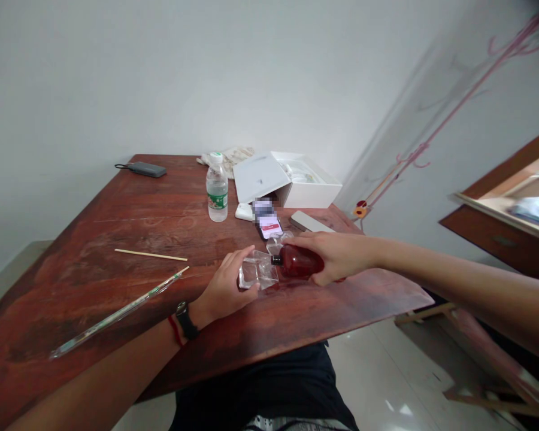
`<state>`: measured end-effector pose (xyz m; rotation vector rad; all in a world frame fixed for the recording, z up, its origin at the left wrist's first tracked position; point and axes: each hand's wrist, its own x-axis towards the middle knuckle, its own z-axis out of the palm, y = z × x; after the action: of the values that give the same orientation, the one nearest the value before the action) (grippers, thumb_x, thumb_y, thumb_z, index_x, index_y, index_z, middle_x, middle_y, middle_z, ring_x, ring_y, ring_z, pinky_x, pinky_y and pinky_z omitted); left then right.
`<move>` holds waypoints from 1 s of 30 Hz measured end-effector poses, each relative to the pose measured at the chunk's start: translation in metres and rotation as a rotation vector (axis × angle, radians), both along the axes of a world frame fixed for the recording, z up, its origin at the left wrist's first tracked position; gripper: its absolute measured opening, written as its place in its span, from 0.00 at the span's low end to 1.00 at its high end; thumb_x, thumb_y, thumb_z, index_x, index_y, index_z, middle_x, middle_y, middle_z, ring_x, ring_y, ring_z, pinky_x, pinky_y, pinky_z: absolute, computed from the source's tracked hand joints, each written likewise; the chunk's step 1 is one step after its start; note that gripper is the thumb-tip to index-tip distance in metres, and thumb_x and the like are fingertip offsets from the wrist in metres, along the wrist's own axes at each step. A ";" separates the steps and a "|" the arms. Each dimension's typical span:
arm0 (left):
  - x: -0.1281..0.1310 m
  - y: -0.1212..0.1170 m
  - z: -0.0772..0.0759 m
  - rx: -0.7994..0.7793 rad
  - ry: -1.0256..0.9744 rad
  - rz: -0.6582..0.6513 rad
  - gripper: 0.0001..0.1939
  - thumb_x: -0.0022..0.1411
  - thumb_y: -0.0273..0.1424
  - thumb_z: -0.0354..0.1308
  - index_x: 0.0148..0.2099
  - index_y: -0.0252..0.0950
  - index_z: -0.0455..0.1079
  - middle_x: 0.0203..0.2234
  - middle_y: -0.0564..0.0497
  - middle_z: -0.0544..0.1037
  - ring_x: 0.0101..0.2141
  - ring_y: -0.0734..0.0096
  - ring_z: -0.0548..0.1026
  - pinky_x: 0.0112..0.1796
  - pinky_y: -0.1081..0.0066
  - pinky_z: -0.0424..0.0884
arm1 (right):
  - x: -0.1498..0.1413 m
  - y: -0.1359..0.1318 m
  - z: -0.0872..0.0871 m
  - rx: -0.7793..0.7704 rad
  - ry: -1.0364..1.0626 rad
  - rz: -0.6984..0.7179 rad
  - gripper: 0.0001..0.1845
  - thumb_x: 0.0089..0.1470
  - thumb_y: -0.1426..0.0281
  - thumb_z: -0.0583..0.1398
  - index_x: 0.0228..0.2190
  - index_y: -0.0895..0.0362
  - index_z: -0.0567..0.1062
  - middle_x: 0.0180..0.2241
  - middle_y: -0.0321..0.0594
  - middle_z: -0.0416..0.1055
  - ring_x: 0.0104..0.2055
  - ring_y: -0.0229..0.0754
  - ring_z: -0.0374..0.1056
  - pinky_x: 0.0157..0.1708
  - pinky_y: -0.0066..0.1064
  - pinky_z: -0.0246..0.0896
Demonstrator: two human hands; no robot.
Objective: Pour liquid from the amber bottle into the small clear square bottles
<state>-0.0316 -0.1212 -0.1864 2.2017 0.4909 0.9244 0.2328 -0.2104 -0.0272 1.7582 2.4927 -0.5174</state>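
My left hand [224, 288] is closed around the side of a clear, square-sided cup [257, 271]. In my right hand [341, 254] lies a dark red bottle [300, 261], tipped nearly level. Its black neck points left and is right at the cup's rim; whether the two touch I cannot tell. Any liquid passing between them is not visible. Just behind the bottle is a second clear container [278, 241], partly hidden by the bottle and my right hand.
Beyond the hands are a phone [268, 220], a labelled water bottle [217, 188], an open white box [314, 194] and a pale flat bar [309, 221]. Leftward lie a bare chopstick [150, 254], a wrapped one [117, 314] and a grey device [147, 169]. The table edge [269, 352] is close.
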 end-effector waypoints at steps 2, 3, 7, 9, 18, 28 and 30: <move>0.000 0.000 0.000 0.001 -0.001 0.001 0.37 0.60 0.28 0.63 0.71 0.36 0.61 0.62 0.40 0.73 0.62 0.50 0.72 0.66 0.50 0.66 | 0.000 0.000 0.000 0.007 -0.004 0.015 0.47 0.43 0.66 0.71 0.65 0.52 0.70 0.56 0.47 0.78 0.51 0.60 0.76 0.52 0.47 0.70; 0.000 0.000 0.000 0.001 0.002 -0.001 0.37 0.61 0.29 0.63 0.71 0.36 0.61 0.62 0.40 0.73 0.62 0.50 0.72 0.66 0.50 0.66 | 0.001 0.000 0.000 0.007 -0.005 0.018 0.47 0.43 0.66 0.71 0.65 0.52 0.70 0.56 0.47 0.78 0.51 0.60 0.76 0.52 0.47 0.70; 0.000 0.000 0.000 -0.003 0.011 0.001 0.37 0.61 0.29 0.63 0.71 0.36 0.61 0.62 0.39 0.73 0.62 0.49 0.71 0.66 0.50 0.66 | -0.001 -0.001 0.001 -0.011 -0.028 0.002 0.46 0.45 0.66 0.71 0.66 0.55 0.70 0.57 0.50 0.77 0.52 0.60 0.76 0.52 0.47 0.70; -0.001 0.000 0.001 -0.010 0.015 0.001 0.38 0.61 0.29 0.63 0.72 0.36 0.61 0.63 0.39 0.73 0.62 0.49 0.71 0.66 0.49 0.65 | -0.002 -0.001 0.001 -0.019 -0.045 -0.002 0.46 0.45 0.66 0.70 0.66 0.56 0.69 0.57 0.51 0.77 0.53 0.60 0.75 0.53 0.47 0.69; -0.001 -0.001 0.002 -0.018 0.024 0.000 0.38 0.61 0.29 0.63 0.72 0.37 0.60 0.63 0.40 0.72 0.63 0.49 0.71 0.67 0.49 0.65 | 0.001 0.000 0.001 0.001 0.010 0.016 0.45 0.44 0.66 0.71 0.65 0.52 0.70 0.55 0.48 0.78 0.51 0.59 0.75 0.53 0.48 0.69; -0.001 -0.002 0.001 -0.028 0.029 0.000 0.38 0.60 0.28 0.63 0.72 0.36 0.60 0.63 0.39 0.72 0.63 0.49 0.71 0.66 0.48 0.65 | -0.001 0.000 0.002 -0.032 -0.006 0.009 0.45 0.45 0.66 0.70 0.65 0.55 0.70 0.55 0.50 0.78 0.50 0.59 0.76 0.51 0.48 0.70; -0.001 -0.001 0.001 -0.023 0.028 -0.001 0.38 0.61 0.28 0.62 0.72 0.36 0.60 0.63 0.39 0.72 0.63 0.49 0.70 0.67 0.48 0.65 | -0.002 0.000 0.002 -0.042 -0.015 0.004 0.45 0.46 0.67 0.70 0.65 0.56 0.69 0.55 0.50 0.77 0.51 0.59 0.75 0.51 0.47 0.70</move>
<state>-0.0325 -0.1226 -0.1853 2.1971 0.5113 0.8841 0.2311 -0.2106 -0.0254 1.7358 2.4557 -0.5498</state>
